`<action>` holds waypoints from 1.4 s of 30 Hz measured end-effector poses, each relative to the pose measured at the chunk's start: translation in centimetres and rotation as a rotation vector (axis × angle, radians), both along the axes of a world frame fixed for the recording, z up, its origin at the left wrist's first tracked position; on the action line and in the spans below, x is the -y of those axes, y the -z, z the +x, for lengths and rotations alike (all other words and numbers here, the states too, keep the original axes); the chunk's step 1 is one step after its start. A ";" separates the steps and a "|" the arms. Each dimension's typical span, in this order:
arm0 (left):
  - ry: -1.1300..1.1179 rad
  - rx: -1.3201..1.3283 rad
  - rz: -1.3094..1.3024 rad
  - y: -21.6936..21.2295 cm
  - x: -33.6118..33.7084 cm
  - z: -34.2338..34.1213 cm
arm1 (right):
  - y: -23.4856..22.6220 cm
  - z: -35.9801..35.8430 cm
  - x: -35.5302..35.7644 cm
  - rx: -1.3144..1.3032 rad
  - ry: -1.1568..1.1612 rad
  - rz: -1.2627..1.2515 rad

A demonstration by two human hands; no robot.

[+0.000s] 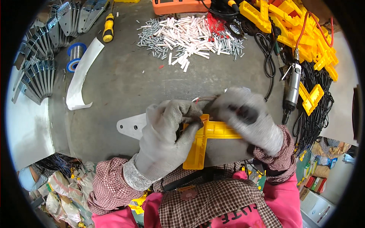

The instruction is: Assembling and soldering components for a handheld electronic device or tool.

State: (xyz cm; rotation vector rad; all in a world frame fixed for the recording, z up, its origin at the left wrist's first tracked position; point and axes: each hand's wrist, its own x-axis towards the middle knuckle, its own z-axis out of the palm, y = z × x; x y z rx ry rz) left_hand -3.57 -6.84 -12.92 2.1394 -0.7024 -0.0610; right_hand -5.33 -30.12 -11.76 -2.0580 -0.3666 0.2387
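My left hand (167,133), in a grey glove, is closed in a pinch over a yellow plastic bracket (197,148), with a thin reddish wire (207,97) at its fingers. The wire runs toward my right hand (249,117), which is also gloved and blurred by motion. That hand's fingers are curled around something dark I cannot make out, above the bracket's right arm. The bracket lies at the table's near edge. Beside my left wrist, partly covered, is a flat metal plate (131,125) with holes.
Screws and pale wall plugs (186,36) lie heaped at the far middle. Yellow brackets (304,38), black cables (315,106) and a power driver (292,85) occupy the right. Leftward are a screwdriver (108,28), a wire spool (76,56), a white strip (84,72) and metal brackets (40,78).
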 end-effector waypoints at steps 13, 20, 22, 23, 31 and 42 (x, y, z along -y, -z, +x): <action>-0.042 -0.514 -0.332 -0.9 -0.1 1.0 | 1.1 0.3 -2.6 -0.367 0.178 0.490; -0.027 -0.531 -0.366 -0.5 0.0 1.3 | 1.4 0.0 -2.2 -0.251 0.158 0.234; -0.024 -0.522 -0.327 -0.8 0.0 1.5 | 2.1 0.0 -2.3 -0.095 0.143 0.299; -0.020 -0.513 -0.288 -0.9 -0.1 1.5 | 2.2 0.0 -2.4 -0.095 0.142 0.301; 0.112 0.279 0.139 -1.0 -0.6 1.7 | 2.3 -0.3 -3.0 0.200 0.113 -0.100; 0.049 -0.581 -0.211 -2.5 -0.8 2.6 | 2.0 -0.4 -3.4 0.142 0.063 0.016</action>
